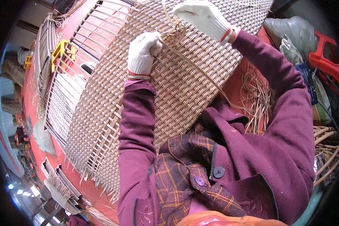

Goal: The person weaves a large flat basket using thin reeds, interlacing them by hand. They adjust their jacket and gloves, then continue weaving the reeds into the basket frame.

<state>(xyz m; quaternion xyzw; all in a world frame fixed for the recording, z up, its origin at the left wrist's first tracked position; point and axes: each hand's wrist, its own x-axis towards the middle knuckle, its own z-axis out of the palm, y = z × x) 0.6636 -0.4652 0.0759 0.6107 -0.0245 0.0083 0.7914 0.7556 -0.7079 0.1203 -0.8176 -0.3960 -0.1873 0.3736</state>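
A large panel of woven brown wicker (177, 88) slants across the view under both my hands. My left hand (145, 54), in a white knitted glove with a red-edged cuff, is closed on a wicker strand (167, 32) at the panel's upper middle. Beside its fingers, loose strands cross in a small loop (180, 31). From there a long strand (194, 64) runs down to the right over the weave. My right hand (203, 19), gloved alike, is raised above the panel's upper part, its fingers stretched out and lightly curved near a thin strand.
Left of the panel stands a slatted frame (92, 34) partly filled with white weave (64, 98). A yellow frame (59, 54) lies farther left. To my right are a tangle of loose strands (257, 100), clear plastic bags (292, 32) and a red plastic stool (326, 56).
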